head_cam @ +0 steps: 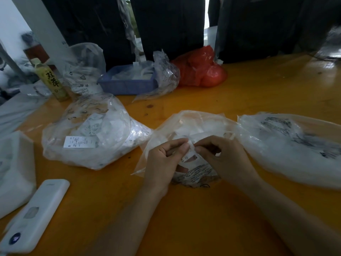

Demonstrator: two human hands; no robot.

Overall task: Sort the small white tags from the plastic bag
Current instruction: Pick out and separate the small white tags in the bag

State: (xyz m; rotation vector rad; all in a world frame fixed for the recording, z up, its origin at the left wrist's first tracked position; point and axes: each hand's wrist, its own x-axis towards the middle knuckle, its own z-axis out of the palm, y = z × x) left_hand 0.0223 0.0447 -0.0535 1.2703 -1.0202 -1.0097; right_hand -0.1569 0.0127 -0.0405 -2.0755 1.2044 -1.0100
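Note:
A clear plastic bag (193, 124) lies open on the orange table in front of me. My left hand (164, 161) and my right hand (223, 159) meet over it, and both pinch a small white tag (191, 151) between fingertips. More white tags show dimly inside that bag. A second clear bag (88, 133) full of white tags lies to the left. A third clear bag (295, 146) with printed text lies to the right.
A white power bank (36, 213) lies at the front left beside a white bag (14, 170). At the back stand a blue basket (127, 84), a green drink bottle (51, 80), a red plastic bag (201, 69) and more clear bags. Dark garments hang behind the table (203, 218).

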